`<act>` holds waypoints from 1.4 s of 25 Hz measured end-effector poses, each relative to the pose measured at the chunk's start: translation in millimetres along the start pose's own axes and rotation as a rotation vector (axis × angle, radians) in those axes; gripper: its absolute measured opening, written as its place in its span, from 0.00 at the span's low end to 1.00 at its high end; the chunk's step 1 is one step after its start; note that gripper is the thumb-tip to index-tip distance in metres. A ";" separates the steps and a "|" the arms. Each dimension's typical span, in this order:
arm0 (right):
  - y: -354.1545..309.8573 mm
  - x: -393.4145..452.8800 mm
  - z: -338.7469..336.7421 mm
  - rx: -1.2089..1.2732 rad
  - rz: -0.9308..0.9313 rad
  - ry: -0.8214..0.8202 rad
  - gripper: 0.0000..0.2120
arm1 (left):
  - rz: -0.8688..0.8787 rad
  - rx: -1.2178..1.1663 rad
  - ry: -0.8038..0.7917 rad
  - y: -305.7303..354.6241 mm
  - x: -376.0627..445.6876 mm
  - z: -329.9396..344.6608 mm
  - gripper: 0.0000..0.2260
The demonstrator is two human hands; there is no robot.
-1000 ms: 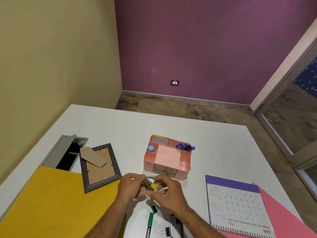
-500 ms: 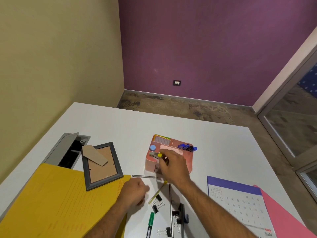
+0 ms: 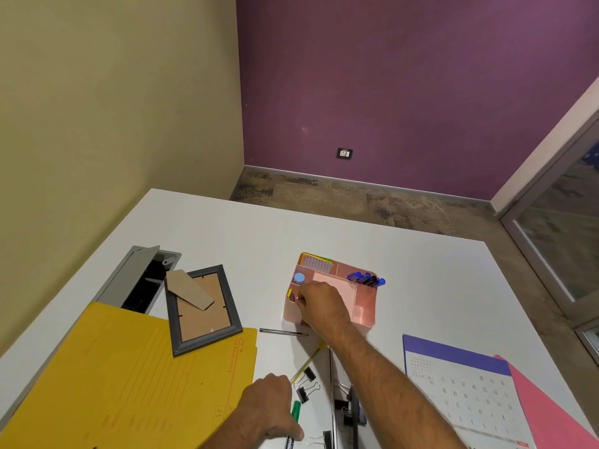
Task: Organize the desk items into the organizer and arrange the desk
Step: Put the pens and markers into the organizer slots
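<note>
White bench [image 3: 227, 234]: right hand [image 3: 319, 304] dropping small clips, grip hidden, into pink organizer [image 3: 364, 311]; left hand [image 3: 267, 406] gripping light, slick green marker [image 3: 295, 413] mid-barrel.

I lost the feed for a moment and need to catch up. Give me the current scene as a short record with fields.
right hand: over the left front of the pink organizer, fingertips at a slot with yellow-tipped items
left hand: on the green marker
in organizer: blue pens
loose on desk: binder clips, thin pen
nearby: picture frame, yellow folder, calendar
</note>
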State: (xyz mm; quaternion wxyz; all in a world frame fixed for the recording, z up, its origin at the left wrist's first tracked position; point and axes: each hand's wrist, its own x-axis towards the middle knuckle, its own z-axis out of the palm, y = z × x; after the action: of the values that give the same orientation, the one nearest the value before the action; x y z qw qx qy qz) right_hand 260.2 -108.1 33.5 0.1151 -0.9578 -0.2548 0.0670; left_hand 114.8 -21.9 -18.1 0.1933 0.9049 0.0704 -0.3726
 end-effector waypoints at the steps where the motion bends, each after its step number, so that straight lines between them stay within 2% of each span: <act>1: 0.5 1.3 3.2 0.000 -0.001 -0.003 0.08 | -0.005 -0.011 0.000 -0.9 0.5 1.3 0.24; 11: 15.2 0.7 26.4 0.136 0.065 0.011 0.10 | -0.032 -0.298 0.068 -14.6 8.9 5.9 0.13; 13: 17.5 -3.7 25.4 0.174 0.041 0.053 0.11 | 0.026 -0.377 0.140 -18.0 9.1 1.9 0.12; 17: 18.2 -22.0 14.4 0.400 -0.045 0.255 0.12 | 0.170 -0.637 0.364 -16.2 7.4 -14.3 0.06; 20: 16.0 -38.6 8.3 0.549 -0.081 0.193 0.13 | 0.258 -0.781 0.538 -12.7 8.8 -31.0 0.04; 22: 15.1 -45.6 8.5 0.594 -0.097 0.123 0.14 | 0.300 -0.829 0.594 -11.2 9.6 -39.5 0.04; 24: 15.5 -49.8 8.5 0.647 -0.104 0.132 0.13 | 0.310 -0.809 0.637 -9.2 10.3 -44.3 0.05; 27: 15.5 -50.8 -1.9 0.708 -0.078 0.230 0.12 | 0.286 -0.744 0.689 -9.4 13.8 -44.9 0.08; 29: 19.3 -46.2 -20.4 0.748 -0.023 0.357 0.13 | 0.184 -0.555 0.727 -15.3 19.2 -42.6 0.09; 31: 28.8 -37.2 -43.7 0.741 -0.009 0.552 0.12 | 0.092 -0.370 0.722 -24.3 25.4 -40.6 0.11; 33: 42.9 -26.7 -65.0 0.676 -0.010 0.720 0.11 | 0.058 -0.253 0.673 -31.7 31.5 -39.9 0.17; 35: 57.9 -18.0 -80.2 0.604 0.038 0.815 0.10 | 0.063 -0.092 0.624 -35.3 38.7 -39.8 0.22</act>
State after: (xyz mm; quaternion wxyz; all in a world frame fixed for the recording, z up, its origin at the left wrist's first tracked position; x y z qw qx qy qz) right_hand 287.1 -180.9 97.4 0.4759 -0.8344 -0.1409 -0.2396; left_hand 158.5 25.8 -30.0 0.2145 0.9676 0.1148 -0.0671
